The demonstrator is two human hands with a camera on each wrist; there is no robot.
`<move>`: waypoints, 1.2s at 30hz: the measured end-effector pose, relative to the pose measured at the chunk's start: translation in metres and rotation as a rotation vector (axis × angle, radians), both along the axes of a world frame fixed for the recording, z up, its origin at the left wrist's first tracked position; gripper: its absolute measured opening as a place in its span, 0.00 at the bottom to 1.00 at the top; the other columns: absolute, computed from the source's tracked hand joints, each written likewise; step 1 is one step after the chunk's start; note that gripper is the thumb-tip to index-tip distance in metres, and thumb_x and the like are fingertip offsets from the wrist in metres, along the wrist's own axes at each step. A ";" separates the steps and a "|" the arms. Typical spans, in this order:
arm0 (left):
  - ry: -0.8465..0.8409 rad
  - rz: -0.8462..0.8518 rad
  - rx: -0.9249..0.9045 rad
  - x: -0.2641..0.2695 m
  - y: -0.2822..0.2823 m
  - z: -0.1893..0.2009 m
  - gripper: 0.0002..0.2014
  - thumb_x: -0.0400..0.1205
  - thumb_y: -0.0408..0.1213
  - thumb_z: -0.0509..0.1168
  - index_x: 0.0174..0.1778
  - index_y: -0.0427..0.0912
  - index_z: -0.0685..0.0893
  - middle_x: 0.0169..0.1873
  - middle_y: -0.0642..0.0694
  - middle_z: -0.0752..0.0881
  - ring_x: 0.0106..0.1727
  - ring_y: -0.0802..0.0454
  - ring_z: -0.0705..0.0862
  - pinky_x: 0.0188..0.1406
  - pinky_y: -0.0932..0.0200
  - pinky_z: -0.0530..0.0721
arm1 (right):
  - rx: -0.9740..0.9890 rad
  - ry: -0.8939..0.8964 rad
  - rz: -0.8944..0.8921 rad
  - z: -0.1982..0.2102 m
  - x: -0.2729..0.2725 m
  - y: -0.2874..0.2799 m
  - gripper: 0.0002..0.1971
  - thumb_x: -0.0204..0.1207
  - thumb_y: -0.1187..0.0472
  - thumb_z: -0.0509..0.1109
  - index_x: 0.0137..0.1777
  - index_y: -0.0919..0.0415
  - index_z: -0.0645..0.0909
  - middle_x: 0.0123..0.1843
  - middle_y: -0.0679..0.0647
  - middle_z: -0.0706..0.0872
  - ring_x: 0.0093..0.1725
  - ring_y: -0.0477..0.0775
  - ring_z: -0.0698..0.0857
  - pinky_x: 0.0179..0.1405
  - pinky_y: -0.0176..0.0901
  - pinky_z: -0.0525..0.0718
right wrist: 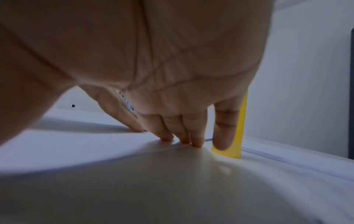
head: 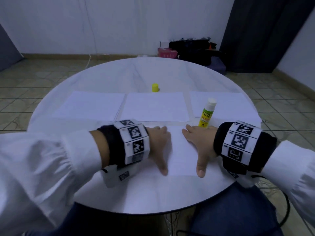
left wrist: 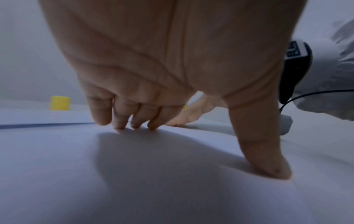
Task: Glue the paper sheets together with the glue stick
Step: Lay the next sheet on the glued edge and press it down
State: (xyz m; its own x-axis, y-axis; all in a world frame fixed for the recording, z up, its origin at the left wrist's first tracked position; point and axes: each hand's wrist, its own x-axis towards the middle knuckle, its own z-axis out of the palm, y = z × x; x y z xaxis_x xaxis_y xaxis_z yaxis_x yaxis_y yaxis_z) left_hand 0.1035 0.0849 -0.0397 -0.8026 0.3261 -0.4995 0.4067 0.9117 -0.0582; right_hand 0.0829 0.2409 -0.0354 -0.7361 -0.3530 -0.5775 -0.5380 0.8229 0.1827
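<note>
Glue stick [head: 206, 114]: yellow-green tube with white upper part, standing upright on the round white table [head: 136, 198], long axis vertical, white end up. No cap on it. Label carries red and dark print, possibly Korean; too blurred to read. The tube stands just beyond the fingers of the right hand [head: 198, 143]; in the right wrist view its yellow base [right wrist: 232, 151] sits just past the little finger, contact not determinable.

Small yellow plastic cap [head: 155, 87]: stands alone at the far side of the table, just beyond the middle sheet, well apart from the tube.

White paper sheets: three lie in a row across the table, left sheet [head: 90, 105], middle sheet [head: 154, 106], right sheet [head: 228, 106]. The left and middle ones show more than one edge, so may be stacks. A fourth white sheet [head: 179, 152] lies nearest the person, its long axis running away from the body.

Left hand [head: 159, 143]: flat, fingers straight, thumb spread toward the body, fingertips [left wrist: 118, 126] pressing on the near sheet at its left side. Right hand: same posture, mirrored, fingertips [right wrist: 197, 143] down at the sheet's far edge. Neither hand grips anything.

Both wrists carry black bands with white square-code marker tags [head: 134, 132]; no readable text.
</note>
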 end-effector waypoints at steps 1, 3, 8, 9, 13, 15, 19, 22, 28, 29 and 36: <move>0.021 -0.006 0.029 -0.001 0.014 -0.001 0.57 0.65 0.62 0.77 0.82 0.38 0.56 0.80 0.42 0.60 0.80 0.45 0.62 0.78 0.47 0.65 | -0.008 0.009 0.000 -0.001 -0.001 0.000 0.70 0.51 0.39 0.84 0.83 0.62 0.40 0.84 0.57 0.49 0.82 0.56 0.54 0.79 0.50 0.60; 0.059 0.006 0.071 -0.001 0.037 -0.005 0.60 0.65 0.64 0.76 0.83 0.38 0.52 0.80 0.40 0.60 0.81 0.44 0.61 0.79 0.48 0.62 | -0.027 0.019 -0.016 -0.004 -0.001 0.001 0.71 0.49 0.39 0.85 0.84 0.60 0.42 0.85 0.57 0.49 0.83 0.55 0.54 0.80 0.51 0.59; 0.091 0.045 0.028 -0.001 0.038 -0.014 0.67 0.61 0.74 0.71 0.84 0.36 0.46 0.83 0.38 0.52 0.84 0.43 0.53 0.82 0.43 0.55 | 0.004 0.036 -0.007 -0.005 -0.001 -0.001 0.72 0.50 0.38 0.84 0.84 0.60 0.40 0.85 0.57 0.48 0.83 0.55 0.53 0.80 0.53 0.58; 0.084 0.047 0.009 -0.002 0.029 -0.013 0.68 0.60 0.75 0.70 0.84 0.35 0.45 0.84 0.39 0.49 0.84 0.45 0.52 0.82 0.43 0.55 | 0.015 0.040 0.000 -0.004 0.000 -0.002 0.71 0.50 0.38 0.84 0.84 0.62 0.42 0.84 0.58 0.49 0.83 0.56 0.54 0.80 0.53 0.59; 0.047 0.044 -0.061 -0.006 -0.017 -0.006 0.69 0.58 0.76 0.70 0.84 0.38 0.44 0.85 0.45 0.46 0.84 0.50 0.52 0.83 0.48 0.52 | 0.013 0.040 0.002 -0.002 0.001 -0.003 0.66 0.50 0.39 0.84 0.81 0.64 0.51 0.80 0.57 0.57 0.78 0.56 0.61 0.75 0.53 0.66; 0.036 0.047 -0.100 -0.003 -0.043 -0.004 0.70 0.57 0.75 0.71 0.84 0.40 0.45 0.85 0.46 0.46 0.84 0.51 0.53 0.83 0.52 0.51 | 0.015 0.030 -0.005 0.000 0.001 -0.003 0.65 0.50 0.38 0.84 0.81 0.64 0.52 0.80 0.57 0.57 0.78 0.56 0.62 0.75 0.54 0.67; -0.010 0.082 -0.149 0.002 -0.092 -0.005 0.72 0.55 0.73 0.74 0.84 0.40 0.40 0.85 0.48 0.42 0.84 0.55 0.49 0.81 0.54 0.47 | 0.026 0.005 -0.018 0.003 0.001 -0.004 0.65 0.52 0.40 0.84 0.81 0.64 0.49 0.81 0.57 0.55 0.79 0.56 0.60 0.77 0.54 0.65; -0.056 0.129 -0.162 0.005 -0.118 -0.004 0.77 0.48 0.78 0.70 0.84 0.43 0.36 0.84 0.51 0.38 0.84 0.55 0.47 0.83 0.53 0.47 | 0.062 0.015 -0.023 0.003 0.004 -0.008 0.65 0.52 0.39 0.84 0.81 0.64 0.49 0.81 0.57 0.56 0.79 0.55 0.60 0.77 0.53 0.65; -0.064 0.113 -0.172 0.006 -0.126 -0.005 0.79 0.45 0.81 0.66 0.83 0.44 0.34 0.84 0.52 0.36 0.84 0.57 0.43 0.83 0.50 0.45 | 0.135 0.003 0.079 0.011 0.016 -0.030 0.69 0.57 0.47 0.84 0.83 0.59 0.33 0.84 0.60 0.45 0.83 0.57 0.50 0.77 0.59 0.58; -0.053 0.108 -0.179 0.006 -0.125 -0.005 0.76 0.50 0.78 0.69 0.83 0.44 0.35 0.84 0.52 0.36 0.84 0.57 0.43 0.83 0.50 0.45 | 0.136 -0.017 0.142 0.012 0.021 -0.038 0.68 0.58 0.47 0.84 0.83 0.55 0.33 0.84 0.59 0.43 0.83 0.57 0.49 0.77 0.62 0.57; 0.006 0.098 -0.212 0.007 -0.119 -0.007 0.73 0.53 0.75 0.73 0.84 0.43 0.39 0.84 0.51 0.41 0.84 0.56 0.47 0.82 0.49 0.50 | -0.078 -0.141 0.444 0.003 0.059 -0.108 0.41 0.77 0.36 0.62 0.83 0.42 0.43 0.86 0.52 0.38 0.84 0.54 0.43 0.78 0.63 0.49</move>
